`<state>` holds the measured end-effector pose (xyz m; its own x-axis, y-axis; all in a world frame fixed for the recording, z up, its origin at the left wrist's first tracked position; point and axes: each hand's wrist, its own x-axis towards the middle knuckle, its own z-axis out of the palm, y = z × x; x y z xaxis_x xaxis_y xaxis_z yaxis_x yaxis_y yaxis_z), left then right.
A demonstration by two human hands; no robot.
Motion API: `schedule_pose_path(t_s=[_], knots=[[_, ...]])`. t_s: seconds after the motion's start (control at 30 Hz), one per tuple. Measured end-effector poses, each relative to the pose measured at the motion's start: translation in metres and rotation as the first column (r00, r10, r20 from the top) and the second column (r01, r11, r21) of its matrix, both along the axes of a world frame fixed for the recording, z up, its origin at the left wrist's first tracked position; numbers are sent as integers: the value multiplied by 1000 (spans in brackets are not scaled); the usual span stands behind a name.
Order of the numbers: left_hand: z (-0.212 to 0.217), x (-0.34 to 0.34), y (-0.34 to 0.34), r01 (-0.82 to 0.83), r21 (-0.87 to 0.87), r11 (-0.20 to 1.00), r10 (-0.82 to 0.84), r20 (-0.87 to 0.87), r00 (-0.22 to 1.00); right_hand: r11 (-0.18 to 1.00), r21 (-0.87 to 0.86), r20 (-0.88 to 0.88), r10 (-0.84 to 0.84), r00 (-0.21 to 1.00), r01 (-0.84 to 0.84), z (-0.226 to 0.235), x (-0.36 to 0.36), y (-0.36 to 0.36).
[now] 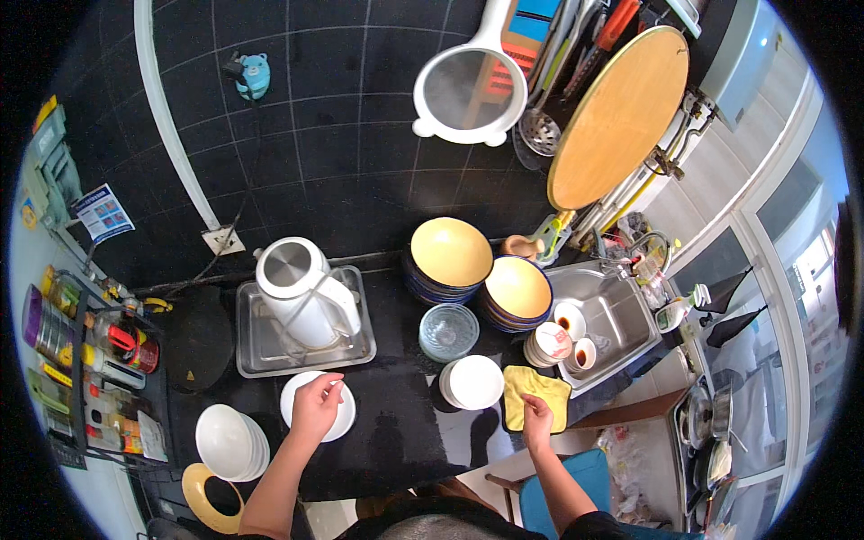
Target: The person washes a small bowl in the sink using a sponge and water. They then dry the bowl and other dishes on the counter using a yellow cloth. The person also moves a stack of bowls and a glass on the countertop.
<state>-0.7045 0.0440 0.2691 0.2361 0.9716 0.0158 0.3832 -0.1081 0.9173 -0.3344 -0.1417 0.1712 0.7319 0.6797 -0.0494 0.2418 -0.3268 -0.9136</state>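
A white plate (339, 425) lies on the dark counter at the left, and my left hand (315, 407) is over it. Its fingers are curled together; whatever they may hold is too small to make out. Farther right, my right hand (537, 419) pinches the near part of a folded yellow cloth (520, 389) at the counter's front edge. Between the hands stand a stack of white bowls (476, 382) and, behind it, stacked clear glass bowls (448, 331). Another stack of white bowls (227, 441) leans at the left, close to my left forearm.
A white jug (292, 301) stands in a metal tray (258, 362) at the back left. Yellow-lined bowls (452, 252) are stacked by the wall. Cups with dark liquid (583, 355) stand at the sink (621, 310). A spice rack (99, 378) borders the left; a blue chair (576, 481) is below right.
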Motion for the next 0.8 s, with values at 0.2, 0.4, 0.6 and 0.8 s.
schedule_pose_path(t_s=[0.2,0.4,0.6,0.8], knots=[[-10,25,-30,-17,-73,997,15,-30,999,741,-622,421,42,906,255,-74,53,19],[-35,44,-63,-48,-151,987,44,-31,999,815,-577,655,425,625,50,-99,14,-1],[-37,36,-84,-86,-189,978,60,-136,989,595,-471,476,793,381,-651,-73,-65,-45],[-42,19,-82,-129,-156,979,112,-113,987,557,-446,503,803,318,-701,-73,-152,52]])
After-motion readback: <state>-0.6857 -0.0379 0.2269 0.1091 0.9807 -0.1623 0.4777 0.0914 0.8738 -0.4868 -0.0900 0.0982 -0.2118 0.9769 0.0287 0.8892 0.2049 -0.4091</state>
